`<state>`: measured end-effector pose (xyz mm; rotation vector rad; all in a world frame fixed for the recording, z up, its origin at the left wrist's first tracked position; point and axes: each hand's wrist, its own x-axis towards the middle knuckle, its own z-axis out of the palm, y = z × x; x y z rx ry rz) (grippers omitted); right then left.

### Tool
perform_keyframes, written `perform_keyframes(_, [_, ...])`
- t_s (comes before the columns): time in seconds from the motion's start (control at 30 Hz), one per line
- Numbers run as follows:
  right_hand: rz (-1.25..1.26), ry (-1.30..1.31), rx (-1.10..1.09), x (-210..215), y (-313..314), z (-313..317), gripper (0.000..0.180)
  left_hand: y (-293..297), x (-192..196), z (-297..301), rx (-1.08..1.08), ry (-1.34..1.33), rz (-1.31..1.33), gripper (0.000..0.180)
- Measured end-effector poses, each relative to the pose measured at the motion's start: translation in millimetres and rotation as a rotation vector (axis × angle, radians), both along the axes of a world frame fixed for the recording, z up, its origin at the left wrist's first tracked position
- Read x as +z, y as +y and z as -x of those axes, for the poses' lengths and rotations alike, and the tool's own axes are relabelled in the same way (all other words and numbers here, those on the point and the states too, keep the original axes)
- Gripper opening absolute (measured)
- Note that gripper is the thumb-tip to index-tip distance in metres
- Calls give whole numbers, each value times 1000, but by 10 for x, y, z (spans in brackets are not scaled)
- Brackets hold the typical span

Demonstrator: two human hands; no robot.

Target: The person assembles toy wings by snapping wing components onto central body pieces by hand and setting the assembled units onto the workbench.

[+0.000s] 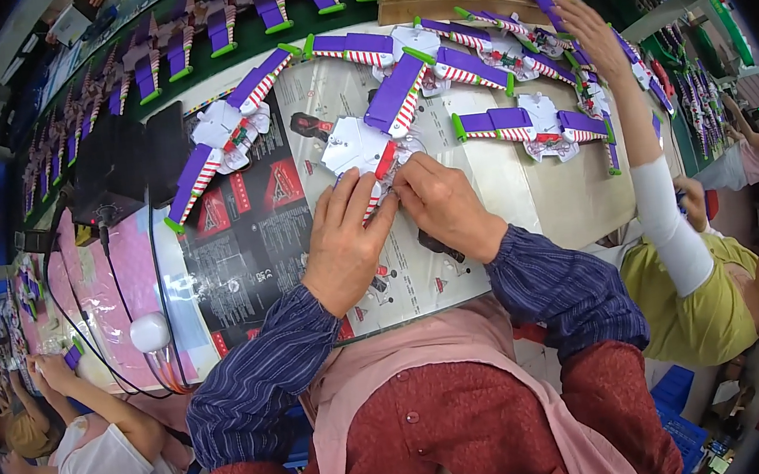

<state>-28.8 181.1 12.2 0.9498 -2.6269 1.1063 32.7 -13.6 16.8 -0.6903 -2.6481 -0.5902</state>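
Note:
A toy wing pack (353,144) with a white body, purple wings, green tips and red-and-white stripes lies between my hands on the worktable. My left hand (347,240) is closed on its near side, fingers over the striped near wing. At the right edge of its white body, my right hand (446,204) is pinched; whatever sits between those fingertips is hidden. The far wing (397,96) points up and away from me. Further left is another toy wing pack (222,131), touched by neither hand.
Several more wing packs (530,124) cover the table's right side. A dark conveyor (253,42) carries rows of them along the back. At left stand a black box (119,176) with cables and a white round device (150,332). A co-worker's hand (595,38) reaches in from the right.

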Motion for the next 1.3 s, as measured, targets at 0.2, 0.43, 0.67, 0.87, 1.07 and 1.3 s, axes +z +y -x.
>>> perform_keyframes(0.2, [-38, -2, 14, 40, -7, 22, 9, -21, -39, -1, -5, 22, 47, 43])
perform_keyframes(0.43, [-98, 29, 32, 51, 12, 29, 14, -1, 33, 37, -30, 31, 168, 41])
perform_keyframes(0.67, [-264, 253, 277, 200, 281, -23, 42, 12, 49, 49, -20, 41, 203, 42])
perform_keyframes(0.87, [-239, 254, 179, -18, 197, -180, 47, 43, 54, 97, 1, 7, 101, 42])
perform_keyframes(1.07, [-175, 295, 4, 228, 210, -126, 32, -154, -6, 285, -131, -58, -41, 31])
perform_keyframes(1.3, [-61, 221, -43, -1, 245, -27, 20, 98, -21, 309, 1, 17, -95, 33])
